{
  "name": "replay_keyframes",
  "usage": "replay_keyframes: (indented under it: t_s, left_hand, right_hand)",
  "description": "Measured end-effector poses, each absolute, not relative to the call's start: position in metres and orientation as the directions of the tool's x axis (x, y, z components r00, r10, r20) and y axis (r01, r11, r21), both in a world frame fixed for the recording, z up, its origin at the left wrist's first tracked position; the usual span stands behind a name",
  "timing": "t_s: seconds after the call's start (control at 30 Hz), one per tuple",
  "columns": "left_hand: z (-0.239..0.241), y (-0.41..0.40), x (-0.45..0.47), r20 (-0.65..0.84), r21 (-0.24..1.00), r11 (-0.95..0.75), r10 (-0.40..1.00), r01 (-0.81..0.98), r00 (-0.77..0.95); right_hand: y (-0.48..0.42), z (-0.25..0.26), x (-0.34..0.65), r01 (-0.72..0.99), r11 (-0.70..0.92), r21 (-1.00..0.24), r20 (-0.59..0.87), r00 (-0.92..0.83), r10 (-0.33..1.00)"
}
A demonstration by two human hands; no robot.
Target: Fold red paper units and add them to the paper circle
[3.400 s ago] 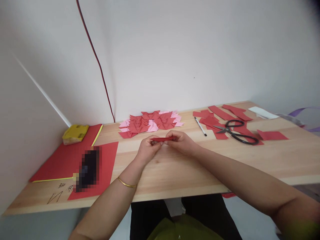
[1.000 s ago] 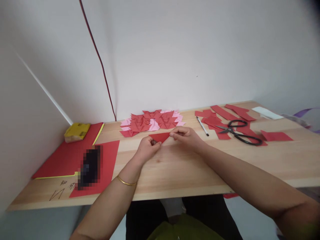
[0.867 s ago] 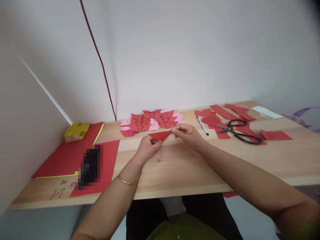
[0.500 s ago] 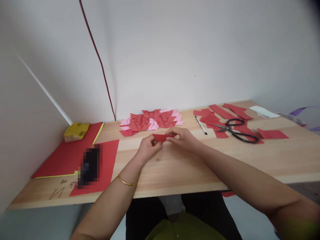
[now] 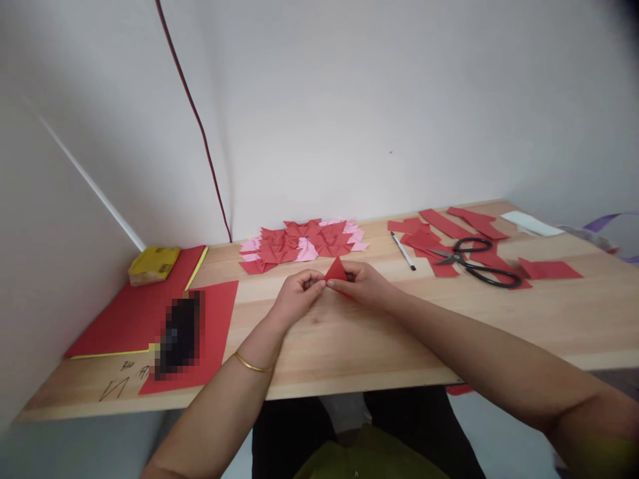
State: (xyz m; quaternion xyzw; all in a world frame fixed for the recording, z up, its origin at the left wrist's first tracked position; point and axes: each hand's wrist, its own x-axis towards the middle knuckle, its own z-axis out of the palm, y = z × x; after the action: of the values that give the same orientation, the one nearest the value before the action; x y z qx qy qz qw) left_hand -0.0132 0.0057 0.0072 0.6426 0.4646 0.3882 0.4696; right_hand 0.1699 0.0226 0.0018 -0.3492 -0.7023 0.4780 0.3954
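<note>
A small red piece of paper (image 5: 337,269) is pinched between my two hands, its pointed corner standing up. My left hand (image 5: 300,293) grips its left edge between thumb and fingers. On the other side my right hand (image 5: 362,283) is closed on the same paper, thumb in front. My fingers cover much of it, so its full folded shape is hidden. Just beyond my hands, a cluster of folded red and pink paper pieces (image 5: 282,247) lies near the wall.
At the right, black-handled scissors (image 5: 462,259) rest among red paper scraps (image 5: 444,223), beside a white pen (image 5: 403,251). White paper (image 5: 532,223) lies farther right. Red sheets (image 5: 114,319), a yellow packet (image 5: 154,264) and a pixelated dark object (image 5: 180,336) occupy the left.
The red paper was stretched out flat between my hands and now shows an upright triangular point. My hands have drawn closer together.
</note>
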Motion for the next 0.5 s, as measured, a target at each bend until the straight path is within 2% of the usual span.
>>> replay_keyframes:
  t_s: [0.23, 0.33, 0.43, 0.5]
  left_hand:
    - [0.012, 0.004, -0.015, 0.044, 0.934, -0.155, 0.944, 0.322, 0.327]
    - [0.012, 0.003, -0.017, 0.03, 0.937, -0.141, 0.943, 0.318, 0.332]
    - [0.01, 0.002, -0.018, 0.002, 0.951, -0.102, 0.947, 0.293, 0.322]
    - [0.008, 0.003, -0.018, -0.014, 0.967, -0.067, 0.95, 0.247, 0.312]
  right_hand:
    - [0.021, 0.003, 0.17, 0.156, 0.265, -0.951, 0.192, -0.372, 0.908]
    - [0.028, 0.008, 0.178, 0.141, 0.309, -0.941, 0.264, -0.269, 0.926]
    - [0.035, 0.012, 0.187, 0.085, 0.279, -0.957, 0.265, -0.142, 0.954]
    - [0.035, 0.013, 0.189, 0.059, 0.243, -0.968, 0.228, -0.182, 0.956]
